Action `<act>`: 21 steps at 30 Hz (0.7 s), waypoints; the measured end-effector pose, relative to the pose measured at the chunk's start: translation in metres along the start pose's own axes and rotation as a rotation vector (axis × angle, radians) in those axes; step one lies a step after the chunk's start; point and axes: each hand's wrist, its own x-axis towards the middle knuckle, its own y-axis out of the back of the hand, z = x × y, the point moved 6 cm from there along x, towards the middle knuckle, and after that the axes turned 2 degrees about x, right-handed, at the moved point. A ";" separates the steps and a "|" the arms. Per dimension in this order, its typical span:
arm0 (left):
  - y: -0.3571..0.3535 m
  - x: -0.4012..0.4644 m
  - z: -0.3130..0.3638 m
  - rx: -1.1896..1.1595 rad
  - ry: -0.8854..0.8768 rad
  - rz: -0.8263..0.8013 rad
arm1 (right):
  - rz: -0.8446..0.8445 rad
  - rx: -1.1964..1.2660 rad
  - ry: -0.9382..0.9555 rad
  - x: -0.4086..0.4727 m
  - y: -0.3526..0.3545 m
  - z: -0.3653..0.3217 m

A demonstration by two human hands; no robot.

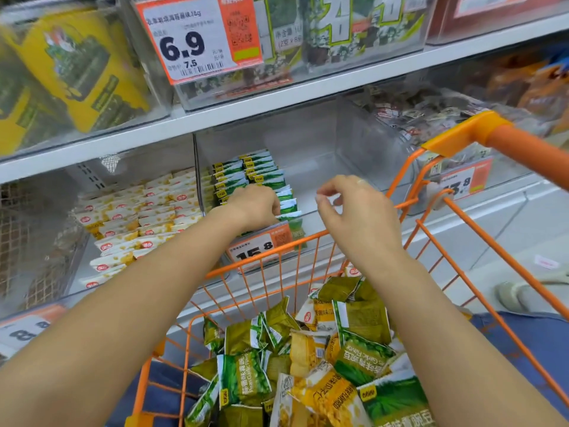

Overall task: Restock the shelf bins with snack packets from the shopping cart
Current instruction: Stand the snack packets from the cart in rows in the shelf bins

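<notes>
An orange shopping cart (311, 241) in front of me holds a heap of green and yellow snack packets (308, 359). Beyond its front rim a clear shelf bin (332, 143) holds neat rows of green packets (258, 171) on its left side. My left hand (255, 204) reaches into that bin, its fingers curled down onto the front packets of the row. My right hand (354, 211) hovers above the cart's rim beside the bin, fingers loosely curled and holding nothing.
To the left, another bin holds white and yellow packets (138, 217). A 15.8 price tag (261, 245) hangs on the green bin's front. The upper shelf (277, 97) carries seaweed boxes. The cart's orange handle (523, 149) rises at the right, over a bin of dark packets (431, 115).
</notes>
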 end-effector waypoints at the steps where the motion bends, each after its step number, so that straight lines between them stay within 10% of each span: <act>1: 0.003 -0.003 -0.001 -0.025 -0.008 0.037 | 0.006 0.008 -0.003 0.000 0.007 -0.005; 11: 0.010 -0.135 0.024 -0.619 -0.178 0.742 | -0.803 -0.615 -0.033 -0.046 -0.071 0.022; 21: -0.058 -0.123 0.030 -0.571 -0.266 0.229 | -0.769 -0.740 0.122 -0.049 -0.084 0.014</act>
